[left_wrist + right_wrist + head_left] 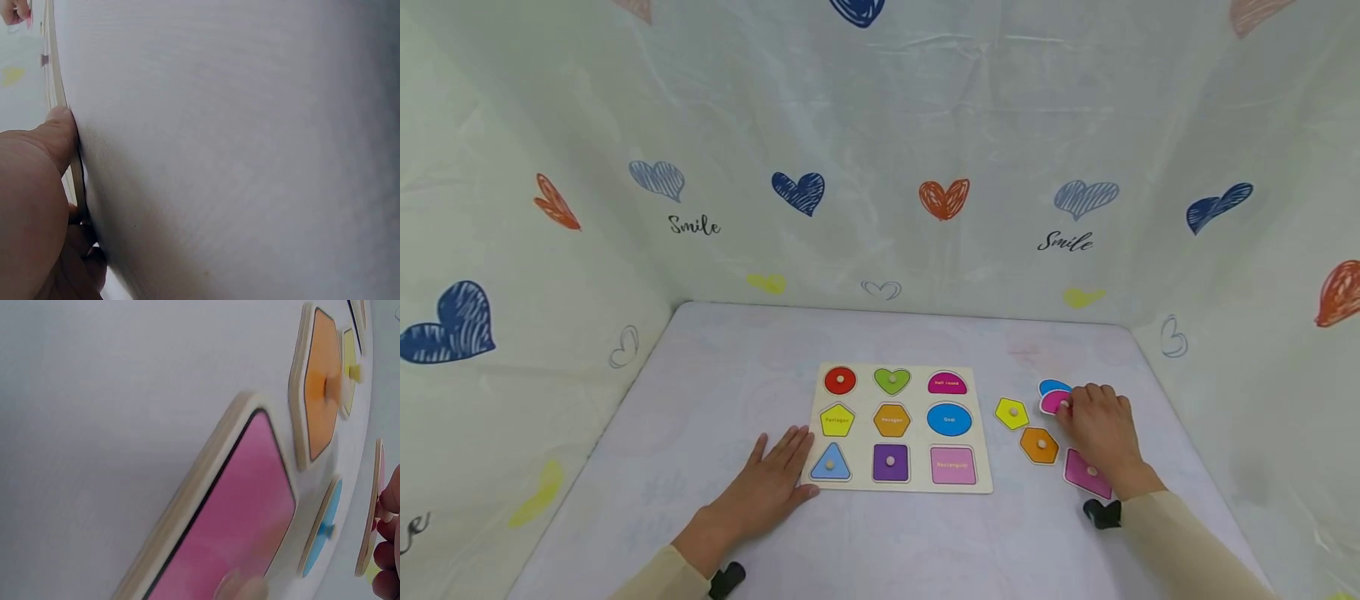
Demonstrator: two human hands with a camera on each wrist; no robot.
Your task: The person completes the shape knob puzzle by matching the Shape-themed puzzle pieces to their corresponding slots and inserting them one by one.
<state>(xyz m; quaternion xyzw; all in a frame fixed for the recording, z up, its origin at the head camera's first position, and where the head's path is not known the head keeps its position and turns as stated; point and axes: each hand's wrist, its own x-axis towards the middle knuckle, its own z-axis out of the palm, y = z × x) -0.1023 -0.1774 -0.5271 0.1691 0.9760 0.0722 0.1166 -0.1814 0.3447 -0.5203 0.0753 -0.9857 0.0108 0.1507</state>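
My left hand (762, 493) lies with fingers extended at the left edge of a cream wooden shape puzzle board (861, 433); its thumb meets the board's edge in the left wrist view. Between the fingertips of my right hand (1103, 427) is the knob of a pink half-round puzzle piece (1050, 402), raised off the table in the right wrist view. Behind it shows a blue oval piece (1054, 386), lying on the table. The board carries a red circle (832, 381), green heart (883, 380), blue triangle (830, 473) and purple square (882, 472), each with a knob.
Right of the board lie a yellow pentagon piece (1007, 413), an orange hexagon piece (1034, 447) and a pink rectangle piece (1078, 472). Labelled half-round, pentagon, hexagon, oval and rectangle spaces show knobless on the board. A heart-printed white curtain (880, 100) surrounds the table (737, 358).
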